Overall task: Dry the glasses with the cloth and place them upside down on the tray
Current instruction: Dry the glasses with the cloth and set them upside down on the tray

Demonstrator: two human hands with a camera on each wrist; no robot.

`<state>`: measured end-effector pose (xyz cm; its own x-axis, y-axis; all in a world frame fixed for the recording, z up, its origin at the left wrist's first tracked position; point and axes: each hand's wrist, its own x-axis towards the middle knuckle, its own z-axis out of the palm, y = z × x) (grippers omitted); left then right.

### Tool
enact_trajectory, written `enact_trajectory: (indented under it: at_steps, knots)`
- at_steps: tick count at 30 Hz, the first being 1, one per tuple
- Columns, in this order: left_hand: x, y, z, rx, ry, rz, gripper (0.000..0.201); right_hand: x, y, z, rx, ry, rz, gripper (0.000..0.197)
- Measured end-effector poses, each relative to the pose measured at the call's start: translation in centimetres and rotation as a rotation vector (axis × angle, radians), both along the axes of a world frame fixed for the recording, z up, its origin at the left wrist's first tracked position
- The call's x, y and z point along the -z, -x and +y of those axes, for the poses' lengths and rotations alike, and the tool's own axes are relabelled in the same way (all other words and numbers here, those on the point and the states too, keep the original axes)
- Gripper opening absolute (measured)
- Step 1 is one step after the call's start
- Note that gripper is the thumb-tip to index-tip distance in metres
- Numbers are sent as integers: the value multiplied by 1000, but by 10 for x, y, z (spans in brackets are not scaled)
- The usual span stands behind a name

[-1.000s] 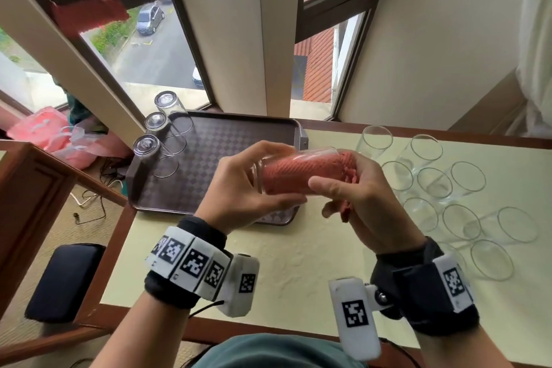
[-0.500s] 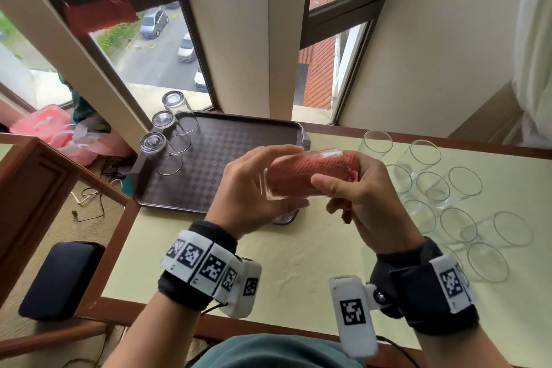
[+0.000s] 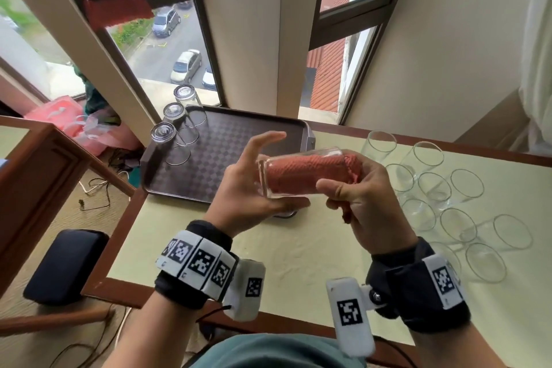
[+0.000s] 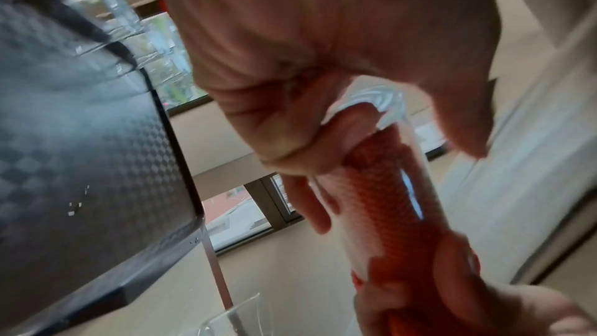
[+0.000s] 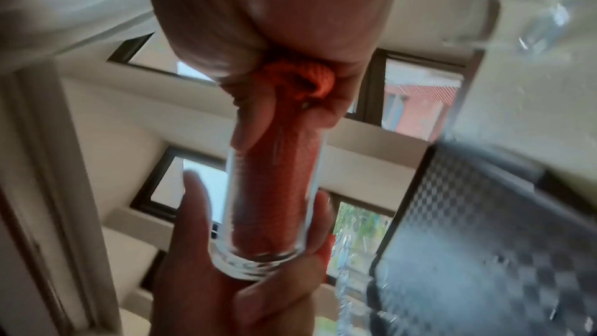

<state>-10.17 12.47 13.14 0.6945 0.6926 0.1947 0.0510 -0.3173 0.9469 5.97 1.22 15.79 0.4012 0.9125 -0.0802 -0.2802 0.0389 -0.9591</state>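
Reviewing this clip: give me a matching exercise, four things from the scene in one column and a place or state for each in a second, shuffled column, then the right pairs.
Things
1. red waffle-weave cloth
2. clear glass tumbler in the hands
3. three clear glasses at the tray's left edge
4. dark checkered plastic tray

Places or states
A. upside down
B. lying on the pale table, by the window
C. stuffed inside a glass
D. held sideways in the air

Pairs: 1-C, 2-D, 3-A, 4-B
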Motion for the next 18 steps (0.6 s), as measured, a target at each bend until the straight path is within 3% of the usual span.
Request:
enact_trajectory:
  at_steps: [2, 4, 6, 9, 11, 13, 16, 18]
  knots:
    - [-7, -2, -6, 36, 455, -30, 81, 1, 0, 0, 29, -45, -10, 40]
    - [-8, -4, -11, -2, 549, -11, 68, 4, 0, -1, 36, -57, -42, 38]
    - [-7, -4, -17, -52, 384, -8, 58, 5, -2, -6, -25, -50, -95, 35]
    - [0, 0, -24, -105, -102, 55, 65, 2, -7, -14, -142, -2, -92, 31]
    - [3, -1, -30, -104, -296, 46, 68, 0, -11, -16, -139, 7, -47, 33]
    - [1, -4, -33, -56, -141, 1, 71, 1, -12, -16, -88, -31, 1, 38]
    - [-5, -8, -36, -34, 415, -46, 64, 7, -11, -15, -31, -69, -3, 42]
    - [-2, -4, -35, -108, 433, 10, 59, 12, -7, -15, -67, -80, -40, 34]
